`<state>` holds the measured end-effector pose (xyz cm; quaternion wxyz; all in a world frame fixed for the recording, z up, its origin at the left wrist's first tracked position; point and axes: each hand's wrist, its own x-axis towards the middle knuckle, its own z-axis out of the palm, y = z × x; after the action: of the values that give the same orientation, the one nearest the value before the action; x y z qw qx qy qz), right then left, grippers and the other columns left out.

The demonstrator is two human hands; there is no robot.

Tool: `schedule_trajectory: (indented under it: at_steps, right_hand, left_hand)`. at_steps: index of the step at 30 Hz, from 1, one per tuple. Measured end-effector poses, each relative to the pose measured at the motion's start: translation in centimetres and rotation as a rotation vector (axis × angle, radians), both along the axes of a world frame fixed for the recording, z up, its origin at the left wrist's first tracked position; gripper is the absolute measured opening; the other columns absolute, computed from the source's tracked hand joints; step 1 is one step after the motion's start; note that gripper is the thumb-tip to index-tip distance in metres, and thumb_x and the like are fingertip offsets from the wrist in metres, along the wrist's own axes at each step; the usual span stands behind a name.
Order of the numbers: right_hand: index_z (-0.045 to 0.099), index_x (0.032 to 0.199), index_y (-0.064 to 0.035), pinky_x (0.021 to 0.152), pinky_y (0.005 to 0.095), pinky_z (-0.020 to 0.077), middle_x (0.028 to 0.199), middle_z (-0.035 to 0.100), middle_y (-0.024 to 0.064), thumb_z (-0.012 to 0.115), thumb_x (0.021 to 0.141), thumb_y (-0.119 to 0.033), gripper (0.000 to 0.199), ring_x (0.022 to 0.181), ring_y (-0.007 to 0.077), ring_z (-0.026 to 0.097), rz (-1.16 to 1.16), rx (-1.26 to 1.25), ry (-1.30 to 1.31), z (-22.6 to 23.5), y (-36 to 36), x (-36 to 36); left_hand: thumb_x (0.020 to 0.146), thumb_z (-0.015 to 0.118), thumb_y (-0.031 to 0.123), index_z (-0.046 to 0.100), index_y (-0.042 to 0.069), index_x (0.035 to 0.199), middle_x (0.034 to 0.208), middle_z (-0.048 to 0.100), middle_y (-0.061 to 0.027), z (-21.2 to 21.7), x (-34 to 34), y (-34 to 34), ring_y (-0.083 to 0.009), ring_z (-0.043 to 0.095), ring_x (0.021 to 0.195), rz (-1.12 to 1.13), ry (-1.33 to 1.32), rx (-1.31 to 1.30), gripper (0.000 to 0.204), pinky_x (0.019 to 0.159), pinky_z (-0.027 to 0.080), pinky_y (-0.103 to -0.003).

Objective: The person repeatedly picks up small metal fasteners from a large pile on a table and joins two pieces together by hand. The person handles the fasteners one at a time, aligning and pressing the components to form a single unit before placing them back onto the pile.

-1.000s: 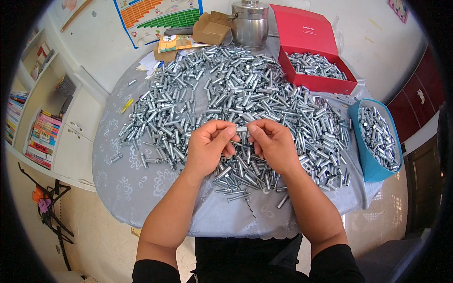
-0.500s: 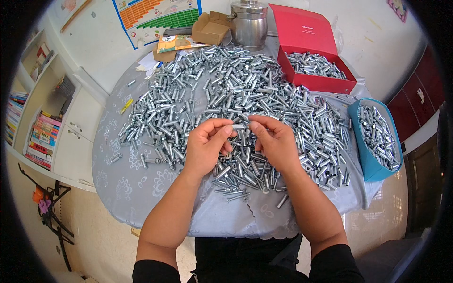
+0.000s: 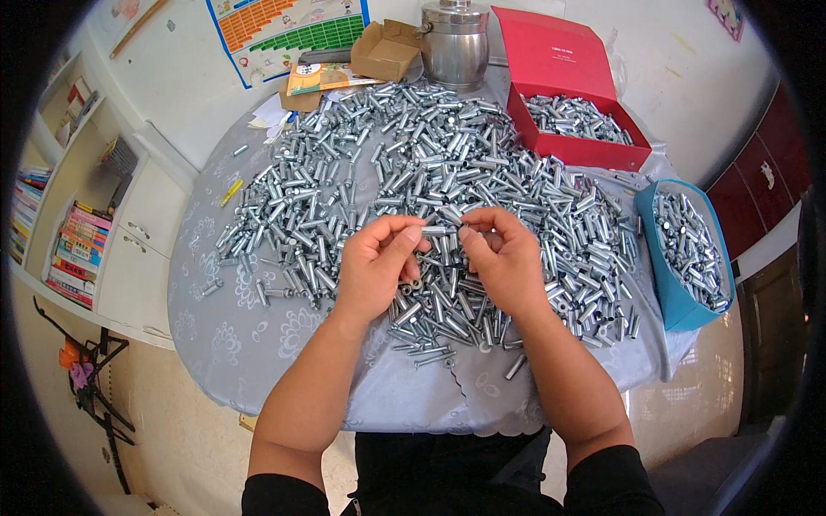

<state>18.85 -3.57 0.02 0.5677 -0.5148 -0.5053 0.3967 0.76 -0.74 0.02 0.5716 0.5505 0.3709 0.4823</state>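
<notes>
Over the pile, my left hand (image 3: 375, 262) pinches one end of a short silvery metal sleeve (image 3: 439, 230) between thumb and fingers. My right hand (image 3: 509, 260) is closed in a pinch at the sleeve's other end. Its fingertips hide that end, so any small part between them does not show. Beneath and beyond both hands spreads a big heap of loose metal sleeves and bolts (image 3: 447, 163). Several bolts (image 3: 430, 353) and washers lie at the heap's near edge, between my forearms.
A round table with a grey patterned cloth (image 3: 232, 361) bears everything. At the back right stands an open red box (image 3: 594, 153) of metal pieces; a blue bin (image 3: 667, 292) of them is at the right. A steel canister (image 3: 454, 52), cardboard box (image 3: 385, 53) and yellow cutter (image 3: 231, 193) sit farther off.
My right hand has shifted slightly, and more of the sleeve now shows between my hands. My left hand has hardly moved.
</notes>
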Motion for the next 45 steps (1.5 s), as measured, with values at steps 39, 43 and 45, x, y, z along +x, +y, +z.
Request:
schedule_trajectory:
  at_steps: [39,43,45]
  right_hand:
    - [0.056,0.115,0.0036,0.05,0.0201,0.0443,0.086,0.066,0.0081,0.061,0.091,-0.009,0.027,0.058,0.0089,0.058,-0.166,0.036,0.407,0.6,0.9,0.5]
    - [0.058,0.12,0.0035,0.05,0.0192,0.0434,0.087,0.067,0.0067,0.062,0.092,-0.011,0.032,0.058,0.0068,0.057,-0.1,0.021,0.402,1.5,0.4,0.0]
    - [0.061,0.118,0.0029,0.049,0.0188,0.0426,0.085,0.068,0.0052,0.063,0.092,-0.012,0.03,0.058,0.0054,0.056,0.02,-0.098,0.262,1.0,0.3,0.4]
  left_hand:
    - [0.092,0.059,0.01,0.062,0.001,0.098,0.086,0.068,-0.0091,0.1,-0.6,0.8,-0.0079,0.054,0.055,0.113,-0.058,0.018,0.011,0.05,0.046,-0.022]
    - [0.092,0.059,0.008,0.061,0.001,0.101,0.087,0.068,-0.0095,0.0,-0.3,0.4,-0.008,0.055,0.056,0.029,-0.025,0.017,0.012,0.05,0.046,-0.022]
    - [0.092,0.06,0.007,0.06,0.0,0.102,0.088,0.069,-0.01,0.0,-0.1,0.2,-0.0082,0.056,0.057,-0.018,-0.008,0.008,0.012,0.05,0.046,-0.022]
